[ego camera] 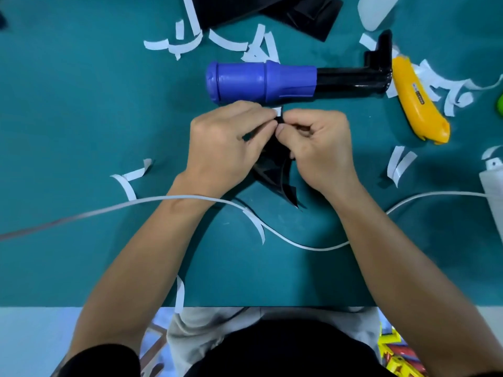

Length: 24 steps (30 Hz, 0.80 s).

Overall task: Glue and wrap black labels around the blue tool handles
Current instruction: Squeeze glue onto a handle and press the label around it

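A person's left hand (223, 148) and right hand (318, 148) met at the centre of a teal work table (81, 104). The fingers of both were curled tight, pinching the upper end of a black label (275, 172) between thumbs and forefingers. A small white backing tab (277, 111) showed at the left fingertips. The rest of the label hung down between the wrists toward 6 o'clock, its pointed tips close to the table.

The blue tool handle (261, 83) lay on its side just beyond the knuckles at 12 o'clock, apart from both hands, with its black shaft (351, 80) running toward 2 o'clock. A yellow utility knife (419, 104) rested at 2 o'clock beside the shaft's end. Peeled white strips (231, 44) littered the table, thickest at 12 and 2 o'clock. A black sheet (299, 14) lay at 12 o'clock by the far edge. A white cable (299, 244) looped across the table beneath both forearms.
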### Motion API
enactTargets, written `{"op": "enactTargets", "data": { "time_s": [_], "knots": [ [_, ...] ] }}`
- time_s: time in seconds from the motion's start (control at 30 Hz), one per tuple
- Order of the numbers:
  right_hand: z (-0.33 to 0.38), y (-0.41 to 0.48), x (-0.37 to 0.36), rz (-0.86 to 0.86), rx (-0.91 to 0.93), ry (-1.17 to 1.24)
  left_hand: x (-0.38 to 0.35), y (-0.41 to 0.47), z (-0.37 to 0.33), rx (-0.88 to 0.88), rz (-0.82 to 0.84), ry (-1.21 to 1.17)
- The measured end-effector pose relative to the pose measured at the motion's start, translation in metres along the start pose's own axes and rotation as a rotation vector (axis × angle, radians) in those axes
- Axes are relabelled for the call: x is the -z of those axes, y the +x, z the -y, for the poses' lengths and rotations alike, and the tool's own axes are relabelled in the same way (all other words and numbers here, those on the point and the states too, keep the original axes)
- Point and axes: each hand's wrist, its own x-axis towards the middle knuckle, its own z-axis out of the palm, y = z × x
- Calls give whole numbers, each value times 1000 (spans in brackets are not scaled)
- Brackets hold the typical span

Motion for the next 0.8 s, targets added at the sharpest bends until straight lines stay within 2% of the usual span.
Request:
{"op": "enactTargets", "data": {
  "time_s": [0.27, 0.53, 0.8],
  "knots": [
    [-3, -4, -1, -13, 104, -169, -1, 0, -4, 64, -15, -28],
    [-2, -5, -4, -59, 270, -342, 2, -1, -1, -2, 13, -17],
    [-1, -8, -2, -61, 312, -447, 4, 1, -4, -11, 22, 3]
  ]
}}
